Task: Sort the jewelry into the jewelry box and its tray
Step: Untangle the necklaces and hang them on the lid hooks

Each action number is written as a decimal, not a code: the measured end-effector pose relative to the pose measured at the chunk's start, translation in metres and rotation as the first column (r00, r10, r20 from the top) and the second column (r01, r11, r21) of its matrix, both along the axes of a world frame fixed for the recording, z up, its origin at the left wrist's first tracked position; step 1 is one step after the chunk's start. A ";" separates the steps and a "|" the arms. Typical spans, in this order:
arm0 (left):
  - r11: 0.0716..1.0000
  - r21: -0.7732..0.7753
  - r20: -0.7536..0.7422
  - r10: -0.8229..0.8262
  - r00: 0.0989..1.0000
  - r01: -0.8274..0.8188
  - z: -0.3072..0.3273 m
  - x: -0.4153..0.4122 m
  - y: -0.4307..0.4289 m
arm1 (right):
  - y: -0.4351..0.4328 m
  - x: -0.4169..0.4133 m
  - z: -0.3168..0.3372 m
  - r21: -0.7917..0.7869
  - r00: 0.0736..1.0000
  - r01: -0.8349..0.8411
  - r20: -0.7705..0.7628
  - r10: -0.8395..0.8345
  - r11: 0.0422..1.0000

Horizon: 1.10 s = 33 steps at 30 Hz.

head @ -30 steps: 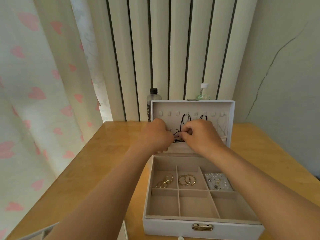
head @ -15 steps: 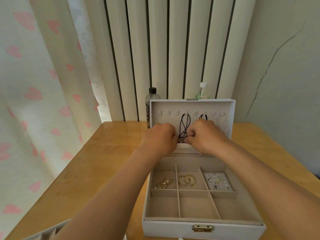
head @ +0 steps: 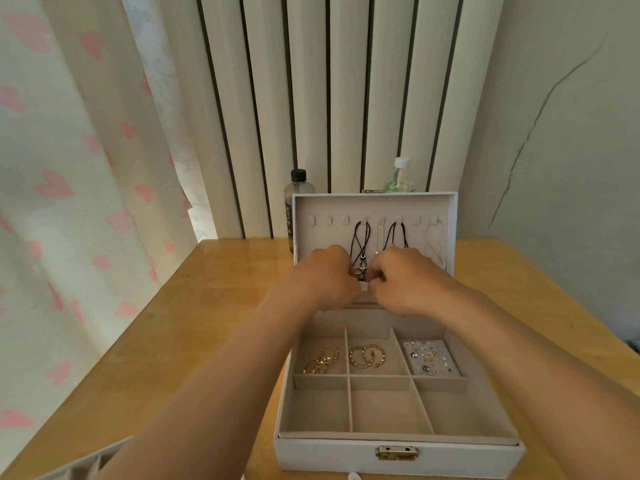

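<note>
A white jewelry box [head: 394, 457] stands open on the wooden table, its lid [head: 374, 204] upright. Two black cord necklaces [head: 360, 240] hang from hooks inside the lid. My left hand [head: 325, 275] and my right hand [head: 405, 277] meet at the lower lid, both pinching the silver pendant [head: 361, 273] of the left necklace. Gold rings [head: 320, 362], gold hoop earrings [head: 367, 355] and a card of small studs [head: 431, 358] lie in the back compartments. The front compartments hold nothing.
A dark-capped bottle [head: 294, 206] and a white-capped bottle [head: 400, 176] stand behind the lid. The corner of a white tray [head: 79, 469] shows at the bottom left edge. A heart-patterned curtain [head: 69, 188] hangs at the left; a wall stands at the right.
The necklace's loose cord loops have been drawn straight and now hang from a hook. Both hands have closed in round the pendant at the lower lid.
</note>
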<state>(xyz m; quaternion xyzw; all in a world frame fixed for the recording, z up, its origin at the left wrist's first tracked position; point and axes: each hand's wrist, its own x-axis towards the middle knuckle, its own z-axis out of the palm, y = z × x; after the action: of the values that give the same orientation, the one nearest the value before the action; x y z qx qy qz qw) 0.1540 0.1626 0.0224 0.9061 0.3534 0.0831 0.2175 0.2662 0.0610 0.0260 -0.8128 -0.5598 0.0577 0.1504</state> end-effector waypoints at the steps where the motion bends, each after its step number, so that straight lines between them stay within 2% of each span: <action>1: 1.000 -0.002 0.004 -0.001 1.000 0.001 0.000 0.000 -0.001 | 0.000 0.000 -0.001 -0.033 1.000 0.002 0.012 -0.001 0.999; 6: 0.996 0.094 -0.048 -0.004 0.999 0.008 -0.007 0.001 -0.005 | 0.001 -0.002 -0.008 -0.079 0.993 -0.005 0.120 0.014 0.997; 10: 0.979 0.198 0.016 0.045 0.999 -0.047 -0.011 -0.002 -0.003 | -0.003 -0.003 -0.006 -0.034 0.975 -0.016 0.222 0.024 0.999; 15: 0.963 0.249 0.095 0.078 0.992 -0.100 -0.012 -0.006 -0.004 | -0.009 -0.001 -0.006 0.035 0.990 -0.031 0.141 0.026 0.999; 20: 0.962 0.262 0.096 0.058 0.994 -0.082 -0.018 -0.005 -0.009 | -0.012 0.000 -0.008 0.060 0.994 -0.029 0.107 0.022 0.998; 24: 0.967 0.250 0.060 0.026 0.998 -0.040 -0.021 -0.006 -0.012 | -0.007 -0.005 -0.011 -0.005 0.992 0.008 0.129 -0.007 1.000; 27: 0.961 0.272 0.098 0.025 0.995 -0.051 -0.021 -0.008 -0.012 | -0.004 -0.010 -0.013 -0.026 0.987 0.031 0.159 -0.026 0.999; 33: 0.920 0.387 0.140 0.007 0.990 -0.061 -0.026 -0.011 -0.016 | -0.002 -0.015 -0.015 0.035 0.969 0.056 0.239 -0.063 0.998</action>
<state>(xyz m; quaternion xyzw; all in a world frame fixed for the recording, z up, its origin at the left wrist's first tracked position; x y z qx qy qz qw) 0.1430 0.1463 -0.0041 0.9171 0.3299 0.2170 0.0549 0.2515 0.0595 0.0114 -0.8281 -0.5500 -0.0531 0.0948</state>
